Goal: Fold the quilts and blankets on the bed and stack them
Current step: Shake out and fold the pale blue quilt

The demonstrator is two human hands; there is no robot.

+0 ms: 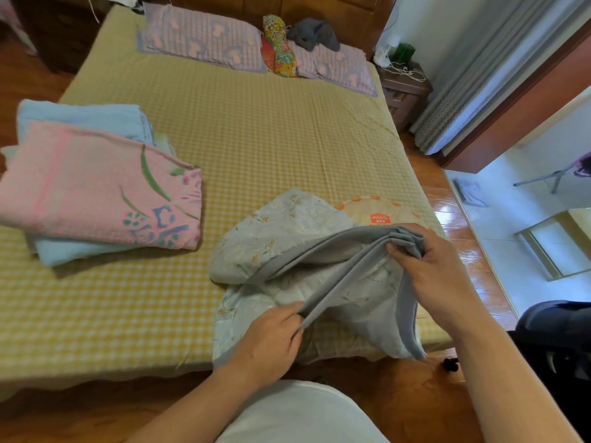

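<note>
Nearest the lens is a white garment (300, 414) on the person's own body, with both forearms reaching out over the foot of the bed (256, 129); the left hand (271, 343) pinches a grey bound edge of the floral quilt (287, 238) between thumb and fingers, and the right hand (431, 270) is clamped on a gathered bunch of that same grey edge, higher and further out; the two hands are apart with the edge stretched between them, which reads as a search along the hem for a corner so the quilt can be squared up before folding.

That quilt lies rumpled at the near right corner of the yellow checked sheet, part of it hanging over the mattress edge; beneath its far side a pale packet with orange print (380, 212) peeks out.

On the left of the bed a pink blanket (96, 187) sits folded on top of a light blue blanket (86, 119), so the stack appears begun and this quilt looks like the last loose piece.

At the headboard rest two lilac pillows (201, 36), a flowered cushion (278, 46) and a grey plush toy (313, 33), well apart from the work.
</note>
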